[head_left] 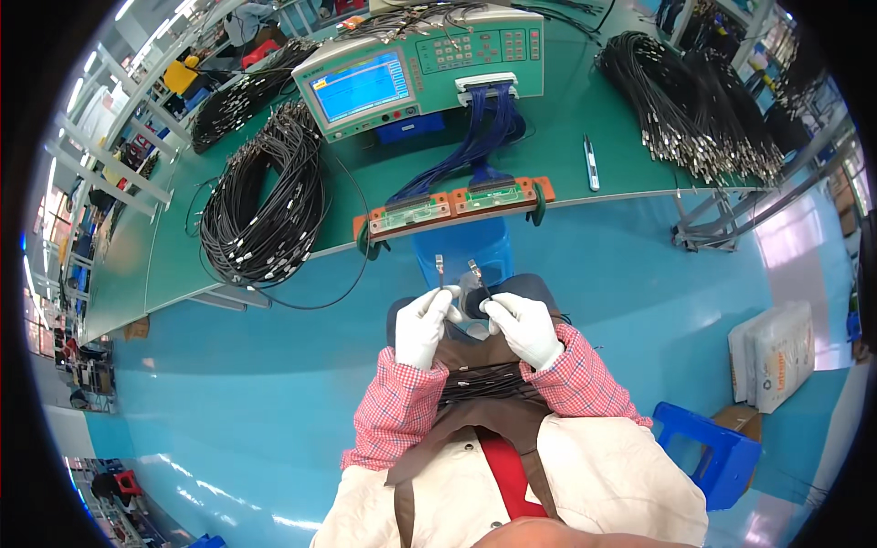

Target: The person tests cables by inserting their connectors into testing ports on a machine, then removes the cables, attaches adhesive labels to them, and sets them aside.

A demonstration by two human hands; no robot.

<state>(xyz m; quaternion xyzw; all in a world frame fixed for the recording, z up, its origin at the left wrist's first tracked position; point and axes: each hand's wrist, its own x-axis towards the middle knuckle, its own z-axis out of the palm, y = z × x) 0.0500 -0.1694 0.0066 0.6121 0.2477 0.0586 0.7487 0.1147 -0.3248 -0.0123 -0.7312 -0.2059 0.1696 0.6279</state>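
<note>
My left hand, in a white glove, pinches a thin cable just below its small metal connector. Beside it my right hand, gloved as well, grips another cable end whose metal connector points up and away from me. Both connectors are held in the air over my lap, short of the table edge. A bundle of black cables lies across my lap. Past my hands, a wooden bar with green circuit boards is clamped at the table edge, wired by dark blue cables to a tester with a lit blue screen.
On the green table a large coil of black cables lies left. More bundled cables lie right, near a pen-like tool. A blue stool and white plastic-wrapped packages are on the floor at right.
</note>
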